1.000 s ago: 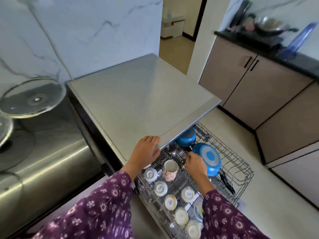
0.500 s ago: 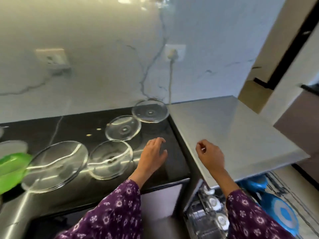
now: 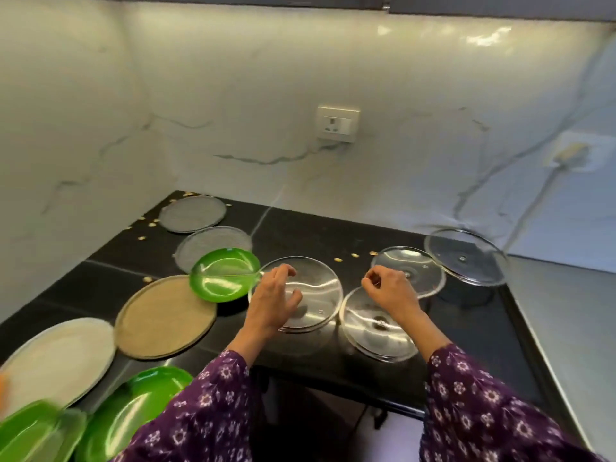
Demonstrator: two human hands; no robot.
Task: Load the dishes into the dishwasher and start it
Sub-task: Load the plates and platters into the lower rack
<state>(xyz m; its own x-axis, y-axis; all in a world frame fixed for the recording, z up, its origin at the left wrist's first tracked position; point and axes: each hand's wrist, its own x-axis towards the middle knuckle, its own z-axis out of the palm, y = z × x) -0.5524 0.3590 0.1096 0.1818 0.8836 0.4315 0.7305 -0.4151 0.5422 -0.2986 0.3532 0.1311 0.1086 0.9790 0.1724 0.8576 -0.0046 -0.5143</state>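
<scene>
Black counter bearing green plate and glass lid. Left hand, fingers loosely spread, over that lid. Right hand, fingers curled in, empty.

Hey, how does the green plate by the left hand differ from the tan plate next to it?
The green plate is glossy; the tan plate is matte. The green plate looks smaller than the tan plate. The green plate overlaps the tan plate's rim. Both are round, on the black counter.

Bright under-cabinet light glares on the marble wall and glass lids, edges bowed and softly blurred
</scene>
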